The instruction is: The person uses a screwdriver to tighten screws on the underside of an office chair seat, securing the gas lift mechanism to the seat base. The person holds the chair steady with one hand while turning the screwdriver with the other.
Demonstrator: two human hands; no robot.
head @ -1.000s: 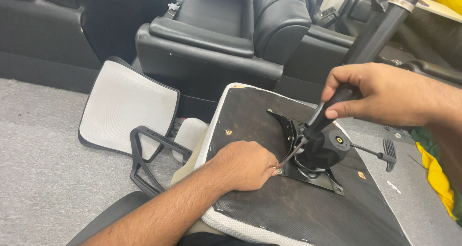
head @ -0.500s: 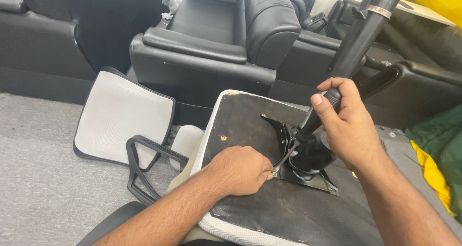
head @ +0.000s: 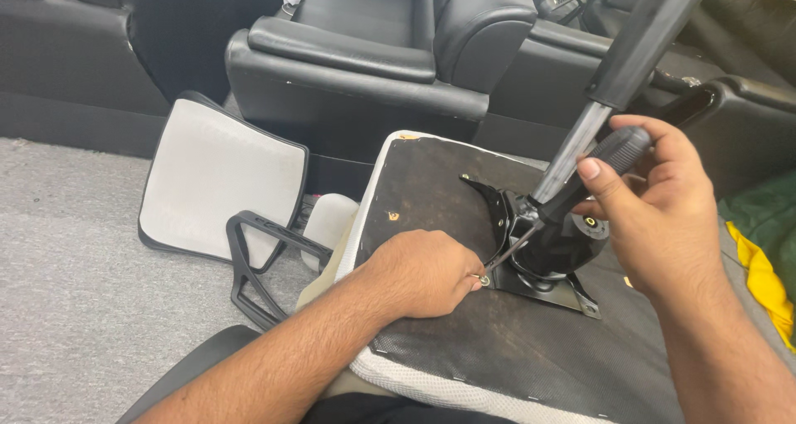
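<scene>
At the far left, grey carpet point(head: 75, 275) runs from the lower corner up to a row of black upholstered seats point(head: 75, 67) along the top edge. On the carpet leans a white mesh chair back point(head: 220, 179) in a black frame, and against its lower right corner lies a black armrest loop point(head: 257, 262). Just right of that, a pale rounded piece point(head: 327, 221) sits tucked against the left edge of the seat base.

The upturned seat base point(head: 431, 184), dark brown board with a white mesh rim, fills the middle, tilted toward the camera. The left hand point(head: 423, 271) lies knuckles up on the board near its centre, fingers curled in, pinching a small screw point(head: 483, 281) at the near-left corner of the black metal mounting plate point(head: 551, 287). The tip of the screwdriver point(head: 572, 196) meets that screw; its thin shaft slopes up to the right to a black handle. The right hand point(head: 663, 217) is clenched around that handle, thumb laid along the top.

The black mechanism housing point(head: 564, 246) and the gas cylinder point(head: 630, 67) rising from it stand right behind the screwdriver, so the shaft passes close along the housing's left flank. The cylinder slants toward the top right corner.

Behind the seat base stands a black leather armchair point(head: 373, 67), with more black seating point(head: 746, 109) to the right. At the right edge lies green and yellow cloth point(head: 767, 250).
</scene>
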